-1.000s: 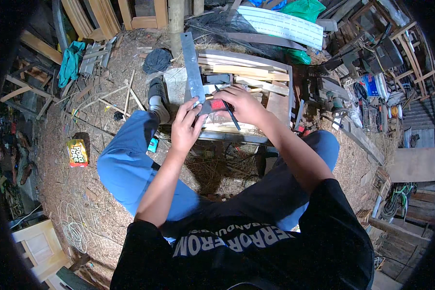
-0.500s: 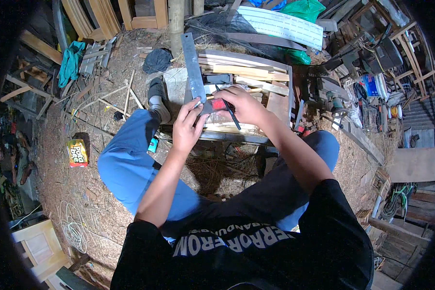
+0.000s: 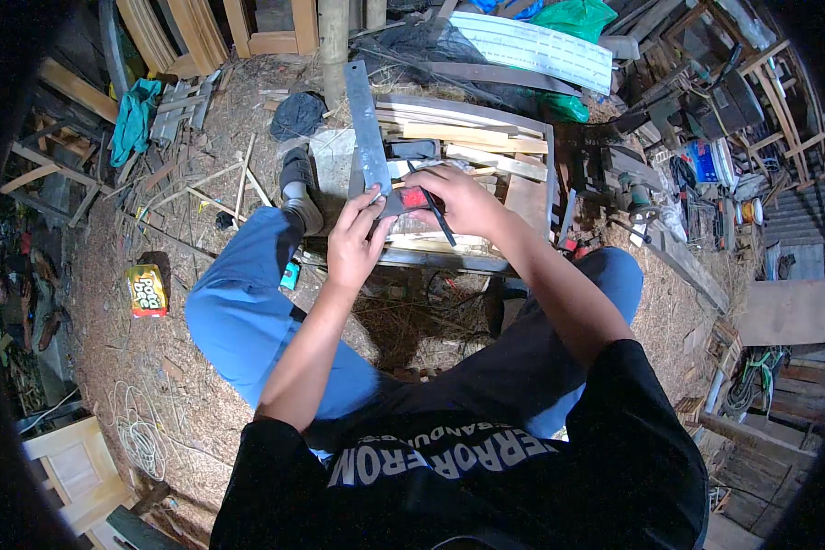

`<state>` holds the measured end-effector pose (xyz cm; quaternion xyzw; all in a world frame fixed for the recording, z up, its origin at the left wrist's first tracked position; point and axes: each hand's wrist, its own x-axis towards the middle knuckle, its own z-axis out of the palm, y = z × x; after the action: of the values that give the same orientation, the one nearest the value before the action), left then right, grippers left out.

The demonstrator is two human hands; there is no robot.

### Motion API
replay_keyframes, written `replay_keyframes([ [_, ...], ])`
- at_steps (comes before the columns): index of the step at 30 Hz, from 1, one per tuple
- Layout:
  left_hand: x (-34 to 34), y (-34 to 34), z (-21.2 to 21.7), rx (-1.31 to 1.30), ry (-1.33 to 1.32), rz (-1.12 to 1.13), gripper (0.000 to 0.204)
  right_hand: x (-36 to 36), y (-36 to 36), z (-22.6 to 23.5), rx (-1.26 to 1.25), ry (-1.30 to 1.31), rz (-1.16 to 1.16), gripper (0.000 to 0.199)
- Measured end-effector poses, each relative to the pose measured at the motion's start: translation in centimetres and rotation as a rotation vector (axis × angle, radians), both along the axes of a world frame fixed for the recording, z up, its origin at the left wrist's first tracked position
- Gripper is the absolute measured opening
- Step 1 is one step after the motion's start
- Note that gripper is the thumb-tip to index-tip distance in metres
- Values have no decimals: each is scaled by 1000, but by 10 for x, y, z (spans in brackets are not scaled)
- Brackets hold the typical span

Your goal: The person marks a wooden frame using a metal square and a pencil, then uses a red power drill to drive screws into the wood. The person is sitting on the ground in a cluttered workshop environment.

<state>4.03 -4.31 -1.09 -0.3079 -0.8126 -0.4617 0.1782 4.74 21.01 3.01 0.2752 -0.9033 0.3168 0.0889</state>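
Observation:
A try square with a long grey metal blade points away from me, its dark stock and red patch lying between my hands. My left hand has its fingers closed round the corner where blade and stock meet. The far end of the stock is pinched by my right hand. A slim black stick, pencil-like, also runs through the right hand's fingers. Beneath both hands lies a shallow wooden frame filled with pale wood strips. A small dark block rests among the strips.
Shavings cover the ground around my legs. Left are a yellow-green packet, a coiled pale cord and thin sticks. A black bundle and wooden post stand ahead. On the right are a power tool and a plank.

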Motion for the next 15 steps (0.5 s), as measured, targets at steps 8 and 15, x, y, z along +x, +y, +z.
replay_keyframes([
  [8, -1, -1, -2, 26, 20, -9, 28, 0, 1, -1, 4, 19, 0, 55],
  [15, -2, -1, -2, 23, 25, -9, 27, 0, 1, 0, 14, 25, -3, 54],
])
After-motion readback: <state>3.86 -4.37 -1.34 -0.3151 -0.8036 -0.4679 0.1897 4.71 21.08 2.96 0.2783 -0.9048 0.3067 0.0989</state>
